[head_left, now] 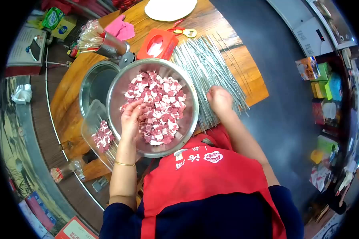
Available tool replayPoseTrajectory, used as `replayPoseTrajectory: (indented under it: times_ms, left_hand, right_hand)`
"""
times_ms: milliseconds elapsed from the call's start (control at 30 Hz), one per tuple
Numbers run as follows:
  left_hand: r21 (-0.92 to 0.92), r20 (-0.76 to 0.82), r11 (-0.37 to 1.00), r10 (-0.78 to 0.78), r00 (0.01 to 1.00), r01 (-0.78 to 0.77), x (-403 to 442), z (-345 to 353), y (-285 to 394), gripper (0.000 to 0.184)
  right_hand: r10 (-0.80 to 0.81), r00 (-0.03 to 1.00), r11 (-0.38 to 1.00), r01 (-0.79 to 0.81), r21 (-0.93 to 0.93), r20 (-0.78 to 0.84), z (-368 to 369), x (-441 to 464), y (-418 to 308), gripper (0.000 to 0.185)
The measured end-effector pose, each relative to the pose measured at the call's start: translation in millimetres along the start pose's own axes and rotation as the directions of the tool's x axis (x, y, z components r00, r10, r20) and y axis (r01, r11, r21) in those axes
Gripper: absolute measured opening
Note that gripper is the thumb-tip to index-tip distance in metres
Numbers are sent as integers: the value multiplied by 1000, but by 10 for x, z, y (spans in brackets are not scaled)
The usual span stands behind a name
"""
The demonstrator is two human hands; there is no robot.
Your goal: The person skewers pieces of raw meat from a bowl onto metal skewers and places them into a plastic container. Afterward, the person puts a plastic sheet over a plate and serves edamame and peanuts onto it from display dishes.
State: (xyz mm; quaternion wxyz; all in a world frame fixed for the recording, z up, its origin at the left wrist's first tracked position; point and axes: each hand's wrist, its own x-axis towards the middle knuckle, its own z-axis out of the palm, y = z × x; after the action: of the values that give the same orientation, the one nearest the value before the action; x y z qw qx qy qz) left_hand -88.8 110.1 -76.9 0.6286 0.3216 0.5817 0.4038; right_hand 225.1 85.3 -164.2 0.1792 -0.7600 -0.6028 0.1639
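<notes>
from afar i see the left hand (131, 116) bent over meat cubes (161, 103) heaped in the steel bowl (115, 91); i cannot tell whether it pinches one. well apart from it, the right hand (219, 99) curls over metal skewers (203, 67) just right of the bowl, its grip hidden from me. more meat (103, 136) lies in a clear tray (92, 115) beside the bowl.

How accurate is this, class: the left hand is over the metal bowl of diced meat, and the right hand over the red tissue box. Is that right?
Not quite: the right hand is misplaced. The head view shows it over the thin metal skewers; the left hand is over the metal bowl of diced meat.
</notes>
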Motion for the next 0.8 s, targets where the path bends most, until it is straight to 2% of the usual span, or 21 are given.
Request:
replayPoseTrajectory:
  times_ms: [167,233,300,367,400,433,500,533,567,633,700,733,767,800]
  left_hand:
    - [22,-7,1000,12,1000,-12,151,-177,-14,26]
    - [32,-45,998,-47,998,49,164,-205,-50,25]
    - [25,-63,999,-44,997,46,143,-190,-108,24]
    - [43,-5,998,-37,999,37,104,-237,-161,25]
    - [58,8,997,-44,999,44,95,-250,-167,25]
    - [31,-42,998,-53,998,54,47,-187,-100,23]
    - [2,-8,1000,8,1000,-8,116,-340,-161,23]
    - [116,-71,993,39,997,-30,147,-391,-199,22]
    - [107,-90,994,38,995,-28,178,-451,-248,22]
    - [419,-54,881,268,962,-222,176,-405,-217,21]
    - [481,23,849,238,971,-220,252,-333,-257,20]
    - [645,57,721,286,957,-254,263,-233,-217,20]
    - [782,103,559,322,941,-277,280,-121,-188,20]
    - [828,186,456,325,927,-326,288,-26,-158,20]
  right_hand:
    - [-56,995,994,63,93,-79,46,32,-29,14]
    - [-22,999,999,23,47,-29,-22,-7,-67,15]
    - [-47,999,998,48,42,-27,-12,43,-17,13]
    - [-56,995,995,62,-77,78,-2,130,-47,11]
    - [-74,995,991,81,-105,66,-3,175,-53,10]
    - [-84,992,990,94,-102,99,-60,195,-69,12]
    - [-63,985,995,74,-66,162,-174,220,-108,15]
    - [-84,983,993,96,-65,166,-195,236,-125,15]
    - [-58,983,994,73,-82,172,-199,227,-134,16]
    - [-42,981,992,63,-110,188,-221,180,-159,16]
    - [-1,987,996,15,-85,162,-237,183,-195,15]
    - [-34,987,999,30,32,160,-243,166,-170,18]
    - [-33,987,999,28,30,156,-228,172,-146,18]
    - [-11,981,994,-10,109,192,-251,148,-181,21]
